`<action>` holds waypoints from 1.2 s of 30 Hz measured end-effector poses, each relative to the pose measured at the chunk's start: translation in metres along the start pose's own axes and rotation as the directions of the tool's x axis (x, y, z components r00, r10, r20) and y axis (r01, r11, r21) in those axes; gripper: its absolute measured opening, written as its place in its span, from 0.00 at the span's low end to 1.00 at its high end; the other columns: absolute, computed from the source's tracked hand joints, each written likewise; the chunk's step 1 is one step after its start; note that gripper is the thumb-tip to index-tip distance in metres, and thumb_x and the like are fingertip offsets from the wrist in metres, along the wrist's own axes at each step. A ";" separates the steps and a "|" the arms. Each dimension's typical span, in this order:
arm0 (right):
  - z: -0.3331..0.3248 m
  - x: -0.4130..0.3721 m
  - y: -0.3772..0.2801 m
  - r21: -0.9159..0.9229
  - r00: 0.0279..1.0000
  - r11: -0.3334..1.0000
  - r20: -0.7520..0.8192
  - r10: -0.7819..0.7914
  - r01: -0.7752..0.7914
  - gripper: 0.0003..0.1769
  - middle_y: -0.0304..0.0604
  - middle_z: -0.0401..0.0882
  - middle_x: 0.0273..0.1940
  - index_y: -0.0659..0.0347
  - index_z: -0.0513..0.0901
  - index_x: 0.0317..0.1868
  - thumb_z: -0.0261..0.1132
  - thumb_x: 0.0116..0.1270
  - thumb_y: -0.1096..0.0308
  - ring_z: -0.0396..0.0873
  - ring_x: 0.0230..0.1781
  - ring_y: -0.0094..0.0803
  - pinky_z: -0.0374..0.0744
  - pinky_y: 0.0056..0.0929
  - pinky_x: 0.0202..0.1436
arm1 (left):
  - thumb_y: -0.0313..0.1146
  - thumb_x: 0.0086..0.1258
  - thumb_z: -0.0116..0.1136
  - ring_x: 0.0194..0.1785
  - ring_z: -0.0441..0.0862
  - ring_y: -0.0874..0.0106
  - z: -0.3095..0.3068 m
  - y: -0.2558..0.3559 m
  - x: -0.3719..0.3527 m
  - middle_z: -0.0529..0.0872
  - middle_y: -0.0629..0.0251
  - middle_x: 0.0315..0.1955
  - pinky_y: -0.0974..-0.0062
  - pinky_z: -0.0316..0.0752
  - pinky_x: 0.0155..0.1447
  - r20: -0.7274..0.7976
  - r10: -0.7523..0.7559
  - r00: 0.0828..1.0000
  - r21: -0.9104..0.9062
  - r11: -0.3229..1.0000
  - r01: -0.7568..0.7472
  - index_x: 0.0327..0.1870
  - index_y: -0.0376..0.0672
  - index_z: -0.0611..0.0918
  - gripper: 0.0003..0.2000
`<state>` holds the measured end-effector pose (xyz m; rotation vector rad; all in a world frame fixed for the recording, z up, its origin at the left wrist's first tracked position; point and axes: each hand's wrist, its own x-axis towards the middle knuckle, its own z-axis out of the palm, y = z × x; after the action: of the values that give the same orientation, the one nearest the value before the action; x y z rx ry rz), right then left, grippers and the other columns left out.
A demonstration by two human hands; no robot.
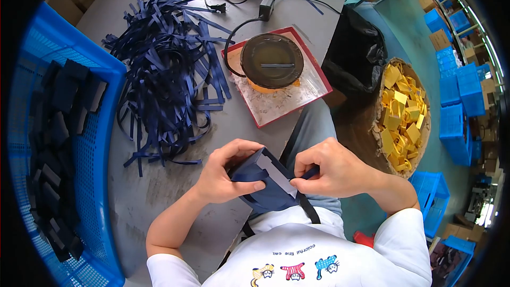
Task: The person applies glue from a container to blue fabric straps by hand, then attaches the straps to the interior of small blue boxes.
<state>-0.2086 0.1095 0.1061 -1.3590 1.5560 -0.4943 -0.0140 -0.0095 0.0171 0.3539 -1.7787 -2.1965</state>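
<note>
A dark blue box (272, 194) with a pale strip along one side is held above my lap. My left hand (228, 172) grips it from the left, thumb lying across its face. At the box's right edge my right hand (332, 170) is closed, pinching a dark blue ribbon (307, 174) between thumb and fingers. A tangled heap of dark blue ribbons (164, 74) lies on the grey table (175, 202). Beyond the box, a round pot (272, 61) with a dark top and a flat strip across it stands on a red-edged tray (276, 113).
At the left, a blue crate (98, 165) contains dark boxes. To the right are a black bag (355, 48) and a carton of yellow pieces (402, 119). Cables (241, 21) cross the table's far side. Blue crates (454, 127) stand farther right.
</note>
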 end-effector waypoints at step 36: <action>-0.017 -0.004 0.085 0.687 0.600 0.348 -0.727 0.333 0.638 0.08 0.38 0.79 0.33 0.63 0.81 0.39 0.60 0.66 0.67 0.70 0.27 0.19 0.71 0.21 0.34 | 0.24 0.52 0.67 0.42 0.78 0.78 0.002 -0.023 0.009 0.81 0.64 0.38 0.81 0.73 0.48 -0.192 -0.111 0.975 0.026 0.993 0.118 0.51 0.36 0.73 0.23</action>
<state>-0.2675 0.1330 0.0474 -0.2553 1.2471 -2.0577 -0.0247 -0.0061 -0.0052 0.6672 -1.7356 -2.1256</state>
